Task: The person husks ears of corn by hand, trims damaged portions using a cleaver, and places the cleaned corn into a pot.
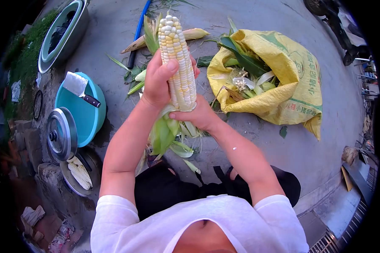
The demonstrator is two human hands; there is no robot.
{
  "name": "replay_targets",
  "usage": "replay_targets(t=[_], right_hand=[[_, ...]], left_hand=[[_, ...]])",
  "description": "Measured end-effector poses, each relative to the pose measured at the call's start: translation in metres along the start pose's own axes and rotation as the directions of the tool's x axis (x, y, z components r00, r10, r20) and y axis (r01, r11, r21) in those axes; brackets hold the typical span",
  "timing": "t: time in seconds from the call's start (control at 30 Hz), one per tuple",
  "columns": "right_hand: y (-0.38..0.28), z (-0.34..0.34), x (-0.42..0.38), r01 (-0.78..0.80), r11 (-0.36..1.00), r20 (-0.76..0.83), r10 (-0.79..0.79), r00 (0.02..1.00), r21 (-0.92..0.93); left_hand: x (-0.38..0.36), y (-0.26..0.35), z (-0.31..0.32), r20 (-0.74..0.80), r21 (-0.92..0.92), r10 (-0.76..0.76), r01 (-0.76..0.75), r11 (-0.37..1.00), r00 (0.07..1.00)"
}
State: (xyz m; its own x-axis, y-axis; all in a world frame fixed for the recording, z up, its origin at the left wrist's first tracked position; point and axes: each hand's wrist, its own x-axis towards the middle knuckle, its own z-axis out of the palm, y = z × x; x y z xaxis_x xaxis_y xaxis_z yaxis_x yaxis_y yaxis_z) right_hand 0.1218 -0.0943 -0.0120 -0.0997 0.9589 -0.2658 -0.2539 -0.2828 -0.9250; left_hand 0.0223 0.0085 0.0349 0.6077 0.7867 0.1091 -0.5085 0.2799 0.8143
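An ear of corn (176,59) with white and yellow kernels stands nearly upright in front of me, its tip pointing away. My left hand (159,80) is closed around its middle, the thumb lying over the kernels. Lower down, my right hand (200,114) is closed around the base, thumb across the bottom end. Pale green husk (164,134) hangs below the cob. More husk and silk lie on the ground beneath my hands. Behind the cob, a dry husked ear (194,33) lies on the concrete.
To the right sits an open yellow sack (299,80) holding husks and leaves. A cleaver (78,85) rests across a turquoise basin (100,116) at left. Near it are a pot lid (62,133), a pan with pale cobs (79,173) and a blue pole (140,29).
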Motion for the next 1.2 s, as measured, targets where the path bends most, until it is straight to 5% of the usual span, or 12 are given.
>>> replay_targets(t=[0.27,0.43,0.5,0.53,0.57,0.63,0.73,0.77,0.9,0.97,1.1,1.2], right_hand=[[0.022,-0.008,-0.001,-0.025,0.997,0.103,0.018,0.995,0.072],[0.058,-0.005,0.002,0.111,0.99,-0.042,-0.108,0.993,0.091],[0.068,-0.006,-0.001,0.161,0.977,-0.132,-0.142,0.981,0.143],[0.06,-0.007,-0.008,0.052,0.997,-0.108,-0.046,0.993,0.054],[0.049,-0.012,-0.01,-0.049,0.998,-0.082,0.045,0.996,-0.047],[0.06,-0.028,0.001,-0.156,0.979,-0.095,0.144,0.985,-0.128],[0.017,-0.03,0.012,-0.218,0.921,-0.087,0.2,0.976,-0.323],[0.012,-0.028,0.018,-0.208,0.925,-0.054,0.201,0.978,-0.317],[-0.019,-0.022,0.018,0.029,0.891,0.006,-0.029,1.0,-0.453],[-0.031,-0.026,0.01,0.291,0.6,0.161,-0.262,0.952,-0.745],[-0.068,-0.079,0.042,0.457,0.158,0.26,-0.642,0.721,-0.875],[-0.067,-0.143,0.054,0.321,-0.162,0.358,-0.505,0.785,-0.933]], left_hand=[[-0.006,-0.017,0.02,-0.011,0.531,0.019,-0.01,0.848,1.0],[-0.007,-0.02,0.036,0.059,0.714,-0.002,-0.041,0.699,0.998],[-0.013,-0.032,0.056,0.559,0.827,-0.316,-0.544,0.141,0.767],[-0.013,-0.039,0.054,0.562,0.827,-0.299,-0.529,0.19,0.772],[-0.006,-0.043,0.04,0.363,0.909,-0.151,-0.313,0.277,0.92],[0.011,-0.048,0.007,-0.086,0.808,0.089,0.017,0.588,0.992],[0.023,-0.043,-0.017,-0.378,0.437,0.05,0.131,0.89,0.924],[0.027,-0.038,-0.029,-0.398,0.455,0.065,0.136,0.88,0.915],[0.051,-0.021,-0.085,-0.718,-0.2,-0.19,0.063,0.978,0.67],[0.049,-0.014,-0.111,-0.819,-0.273,-0.17,-0.111,0.956,0.549],[0.029,-0.011,-0.123,-0.788,-0.288,-0.165,-0.119,0.95,0.593],[0.021,0.0,-0.107,-0.726,-0.358,-0.219,-0.087,0.929,0.653]])
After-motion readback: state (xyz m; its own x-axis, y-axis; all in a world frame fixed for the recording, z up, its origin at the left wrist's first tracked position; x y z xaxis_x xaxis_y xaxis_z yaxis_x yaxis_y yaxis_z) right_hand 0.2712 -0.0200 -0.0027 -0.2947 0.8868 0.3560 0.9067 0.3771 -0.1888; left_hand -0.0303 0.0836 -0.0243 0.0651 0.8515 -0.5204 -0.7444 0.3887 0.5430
